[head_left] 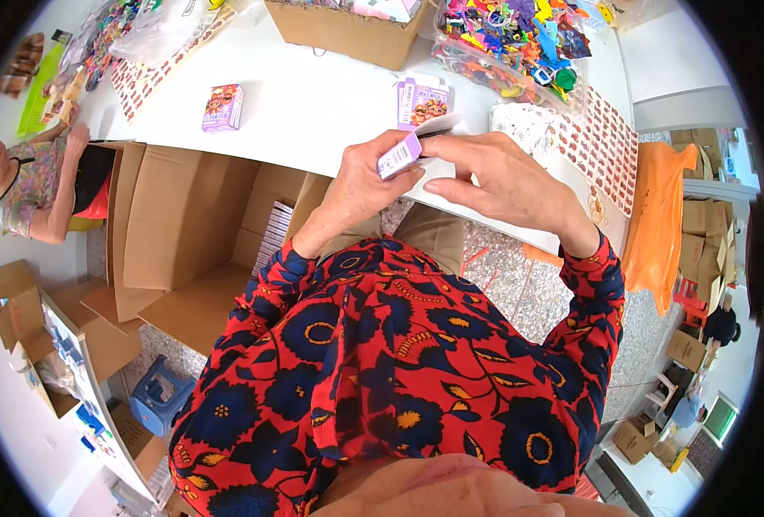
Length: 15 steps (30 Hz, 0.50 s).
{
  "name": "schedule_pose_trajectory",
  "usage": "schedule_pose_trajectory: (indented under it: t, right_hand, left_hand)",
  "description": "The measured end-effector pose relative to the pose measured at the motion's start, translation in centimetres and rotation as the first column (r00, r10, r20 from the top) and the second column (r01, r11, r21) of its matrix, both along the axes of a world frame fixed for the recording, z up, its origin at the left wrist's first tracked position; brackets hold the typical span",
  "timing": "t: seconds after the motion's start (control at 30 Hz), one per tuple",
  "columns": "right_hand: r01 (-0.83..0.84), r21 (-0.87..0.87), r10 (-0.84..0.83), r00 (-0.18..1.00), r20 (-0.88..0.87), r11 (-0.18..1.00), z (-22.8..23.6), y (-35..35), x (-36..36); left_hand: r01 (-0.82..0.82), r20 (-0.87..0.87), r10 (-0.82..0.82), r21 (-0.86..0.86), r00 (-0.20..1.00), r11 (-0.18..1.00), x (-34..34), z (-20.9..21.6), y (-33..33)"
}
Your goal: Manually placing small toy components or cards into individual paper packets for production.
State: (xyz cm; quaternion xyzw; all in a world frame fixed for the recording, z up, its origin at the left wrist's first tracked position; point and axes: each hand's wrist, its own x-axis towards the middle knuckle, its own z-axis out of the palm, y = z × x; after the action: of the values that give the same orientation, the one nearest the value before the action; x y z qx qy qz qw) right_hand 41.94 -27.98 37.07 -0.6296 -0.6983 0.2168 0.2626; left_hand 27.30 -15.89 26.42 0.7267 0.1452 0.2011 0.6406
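Observation:
My left hand (366,178) is closed round a small purple and white carton (399,157), held just over the table's near edge. White flaps stand up at the carton's far end. At that end, the curled fingers of my right hand (507,177) grip the carton from the right; whatever lies inside is hidden. Just beyond my hands, other purple cartons with red cartoon figures (422,102) stand on the white table (313,112). One more such carton (223,108) is farther left.
A cardboard box (347,34) and a clear bin of colourful small pieces (520,52) stand at the back. Sticker sheets (602,138) lie at right beside an orange bag (653,215). A large open box (188,220) sits below the table; another person (42,181) works at far left.

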Motion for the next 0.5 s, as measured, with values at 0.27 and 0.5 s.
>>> schedule_pose_trajectory:
  t: [0.27,0.5]
  right_hand:
    - [-0.201,-0.084,0.204,0.979,0.025,0.976,-2.9,0.2,1.1]
    - [-0.064,-0.062,0.065,0.998,0.018,0.996,0.6,-0.1,-0.7]
  left_hand:
    - [-0.003,0.042,-0.006,0.214,0.999,0.977,0.1,0.3,-0.8]
    - [0.065,0.117,-0.043,-0.198,0.992,0.978,-0.2,-0.3,-0.3]
